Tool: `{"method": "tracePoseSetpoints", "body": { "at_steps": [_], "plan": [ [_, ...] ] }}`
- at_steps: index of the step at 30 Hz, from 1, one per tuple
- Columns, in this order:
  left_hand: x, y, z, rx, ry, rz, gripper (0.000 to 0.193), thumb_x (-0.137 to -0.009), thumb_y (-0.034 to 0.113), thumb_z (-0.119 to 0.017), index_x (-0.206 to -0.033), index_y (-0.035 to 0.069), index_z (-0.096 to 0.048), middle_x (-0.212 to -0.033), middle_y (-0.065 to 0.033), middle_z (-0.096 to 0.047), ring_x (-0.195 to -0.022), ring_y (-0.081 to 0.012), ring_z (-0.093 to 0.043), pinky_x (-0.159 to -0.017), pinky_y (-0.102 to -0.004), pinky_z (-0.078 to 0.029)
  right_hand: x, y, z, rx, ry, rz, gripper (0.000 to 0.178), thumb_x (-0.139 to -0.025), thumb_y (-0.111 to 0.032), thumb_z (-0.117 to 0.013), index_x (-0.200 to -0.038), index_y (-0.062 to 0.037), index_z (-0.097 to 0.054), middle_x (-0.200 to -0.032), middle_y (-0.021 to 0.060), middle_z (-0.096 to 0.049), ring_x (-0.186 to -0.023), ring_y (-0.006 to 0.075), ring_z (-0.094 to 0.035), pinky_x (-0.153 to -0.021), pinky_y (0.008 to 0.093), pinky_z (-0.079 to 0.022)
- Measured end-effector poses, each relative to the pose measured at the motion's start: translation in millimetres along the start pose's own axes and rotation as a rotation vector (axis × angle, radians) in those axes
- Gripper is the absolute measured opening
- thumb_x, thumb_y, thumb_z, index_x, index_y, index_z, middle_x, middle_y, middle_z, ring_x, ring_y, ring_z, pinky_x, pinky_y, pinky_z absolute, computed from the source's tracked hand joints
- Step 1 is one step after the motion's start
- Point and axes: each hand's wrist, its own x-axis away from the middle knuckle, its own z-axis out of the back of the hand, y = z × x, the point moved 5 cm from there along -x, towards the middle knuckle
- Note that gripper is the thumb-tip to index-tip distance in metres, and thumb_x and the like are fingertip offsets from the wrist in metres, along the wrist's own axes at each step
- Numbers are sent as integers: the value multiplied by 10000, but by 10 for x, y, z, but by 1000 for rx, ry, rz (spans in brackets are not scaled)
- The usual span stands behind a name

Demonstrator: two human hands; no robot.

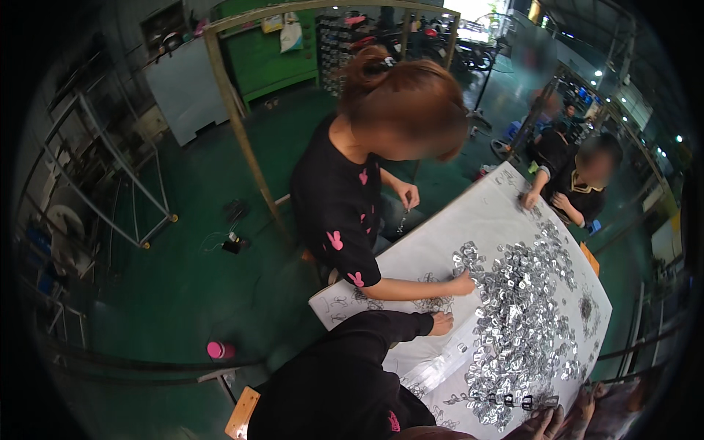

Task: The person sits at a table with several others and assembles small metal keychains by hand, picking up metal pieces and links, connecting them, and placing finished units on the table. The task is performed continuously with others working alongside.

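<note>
A long black sleeve runs in from the lower edge, and my left hand (442, 323) rests on the white tabletop with its fingers curled; anything in them is hidden. Close by lies a tangle of small dark wire-like pieces (434, 303). To its right spreads a large heap of small silver metal buckles (517, 308). My right hand cannot be told apart with certainty. At the lower right, two hands (544, 425), whose owner is unclear, lie beside a dark row of buckle-shaped pieces (506, 400).
A co-worker (330, 191) in a black shirt stands across, one hand at the buckles, the other dangling a short chain-like piece (402, 221). Another person (587, 176) works at the far corner of the white table (469, 209). A wooden stool (242, 414) and a pink container (219, 350) stand left.
</note>
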Motion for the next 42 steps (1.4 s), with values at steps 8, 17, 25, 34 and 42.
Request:
{"method": "tracePoseSetpoints", "body": {
  "at_steps": [8,17,25,34,42],
  "plan": [
    [-397,-114,404,116,157,269,150,-763,72,-517,-868,-35,-527,-921,-169,-529,-905,-305,-547,-675,-385,-512,38,-213,-200,-204,124,178,146,-880,-42,-525,-1014,-16,-577,-858,132,-589,-675,171,-539,-548,253,-468],
    [-644,-257,1296,608,293,387,101,-740,42,-570,-802,-36,-588,-712,-165,-589,-726,-282,-628,-642,-370,-509,44,-309,-143,309,-82,492,225,-902,-41,-506,-1121,3,-535,-1013,182,-561,-828,238,-553,-678,327,-489],
    [-670,1694,3817,1261,550,-425,110,-761,91,-682,-801,39,-594,-942,-69,-543,-980,-225,-501,-889,-357,-398,155,-320,-358,657,-288,808,242,-937,-63,-464,-1151,27,-535,-1006,176,-565,-838,249,-553,-722,326,-491],
    [-635,1873,3842,1195,685,-354,162,-743,61,-675,-796,-8,-538,-1003,-98,-441,-1037,-264,-439,-881,-367,-384,51,-135,-357,279,-174,147,354,-937,-195,-526,-1222,13,-491,-1025,95,-569,-780,124,-528,-642,227,-451],
    [-764,1730,3804,1571,452,-217,151,-811,-33,-609,-956,12,-602,-892,-79,-607,-874,-158,-601,-791,-290,-484,-206,233,186,87,260,160,441,-911,-140,-527,-1302,40,-431,-1182,161,-547,-1033,234,-553,-840,312,-475]
  ]
}}
